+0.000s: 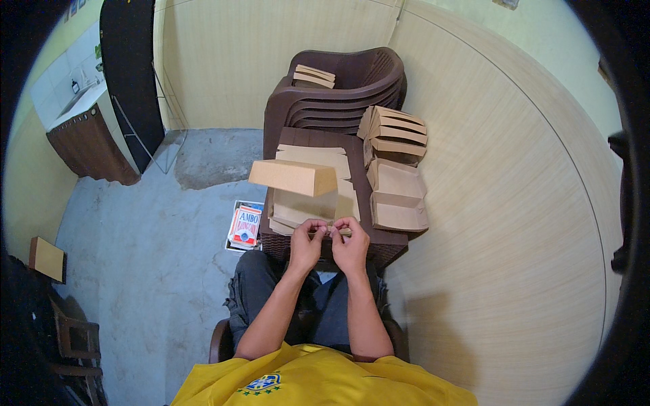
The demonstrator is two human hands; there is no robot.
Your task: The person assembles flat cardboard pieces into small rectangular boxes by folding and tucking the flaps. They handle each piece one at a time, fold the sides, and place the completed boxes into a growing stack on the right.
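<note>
A brown cardboard clamshell box (292,177) is tilted up over the near part of the dark brown table, one half raised. My left hand (307,245) and my right hand (351,245) meet at its near right corner. Fingertips of both hands pinch the cardboard there, thumbs close together. The exact fold between the fingers is partly hidden. Under and behind the box lie flat cardboard blanks (315,157) on the brown table (383,238).
Folded boxes (399,179) stand at the table's right side, with a nested stack (399,132) behind. Stacked brown chairs (332,101) at the back hold more cardboard pieces (315,76). A white crate (231,237) with a printed packet (245,227) sits on the floor left.
</note>
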